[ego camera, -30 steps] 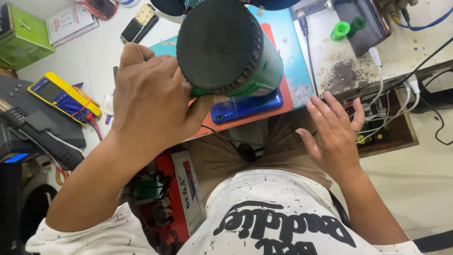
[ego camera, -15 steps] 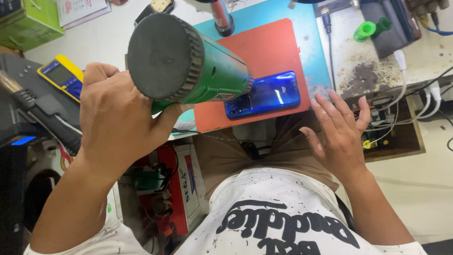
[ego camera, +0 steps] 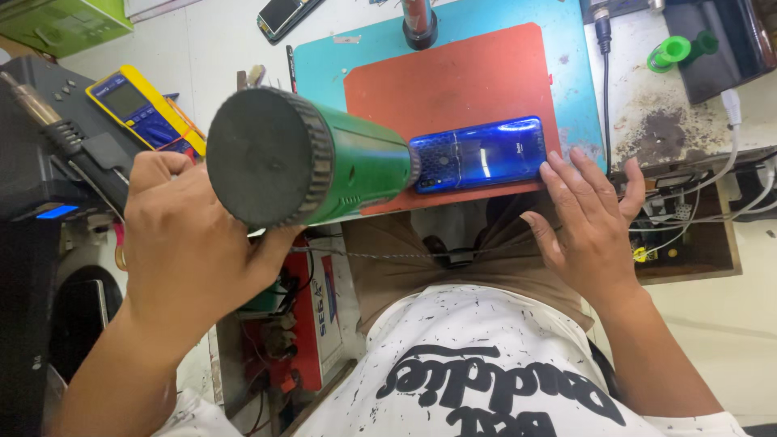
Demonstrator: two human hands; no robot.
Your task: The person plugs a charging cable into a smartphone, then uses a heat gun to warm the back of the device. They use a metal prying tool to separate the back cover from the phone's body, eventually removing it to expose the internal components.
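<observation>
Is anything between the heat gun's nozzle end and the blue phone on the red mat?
Nothing visible. The green heat gun in the left hand points at the blue phone, its front end overlapping the phone's left edge. The right hand is at its lower right corner.

A phone [ego camera: 477,154] lies on the near edge of a mat [ego camera: 453,81] on the tabletop [ego camera: 218,40]. A heat gun [ego camera: 299,158] sits left of the phone, its nozzle at the phone's left end. A multimeter [ego camera: 142,109] lies further left, a second phone [ego camera: 283,12] far behind.
</observation>
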